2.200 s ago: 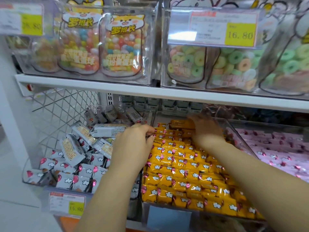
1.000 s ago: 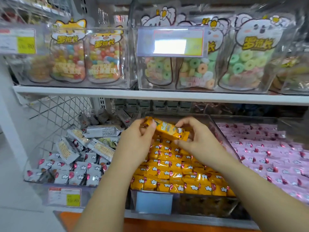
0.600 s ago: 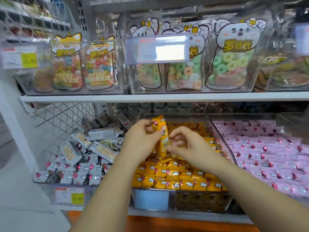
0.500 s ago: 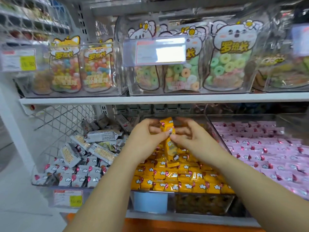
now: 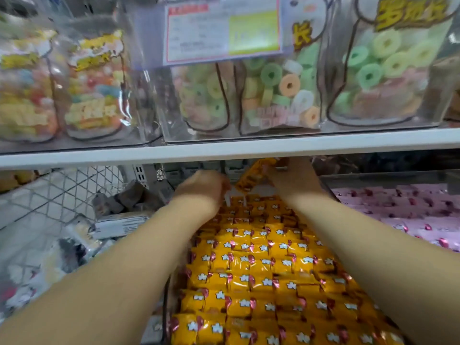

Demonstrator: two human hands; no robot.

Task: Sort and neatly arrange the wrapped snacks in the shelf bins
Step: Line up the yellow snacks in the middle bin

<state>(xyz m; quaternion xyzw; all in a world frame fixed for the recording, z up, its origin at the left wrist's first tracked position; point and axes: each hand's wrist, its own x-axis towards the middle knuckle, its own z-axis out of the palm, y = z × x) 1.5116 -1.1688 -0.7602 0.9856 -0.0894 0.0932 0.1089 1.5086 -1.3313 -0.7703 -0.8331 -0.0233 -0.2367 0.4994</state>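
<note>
White shelf [image 5: 249, 149] spans mid-frame; candy-ring bags [image 5: 273, 90] above. Rows of yellow wrapped snacks [image 5: 261, 265] fill lower centre; pink snacks [image 5: 398, 212] right, grey-white packs [image 5: 119, 222] left. Right hand [image 5: 293, 180] upper centre, fingers clamped on one yellow bar [image 5: 251, 179], tilted, above back rows. Left hand [image 5: 201, 189] just beside bar's lower end, fingers curled, blurred: grip cannot tell.

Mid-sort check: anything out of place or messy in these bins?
Yes. The left packs lie heaped at all angles, mixed kinds together, unlike the yellow rows lying flat beside them. One yellow pack is off the rows, tilted at the back, held by the right hand.
</note>
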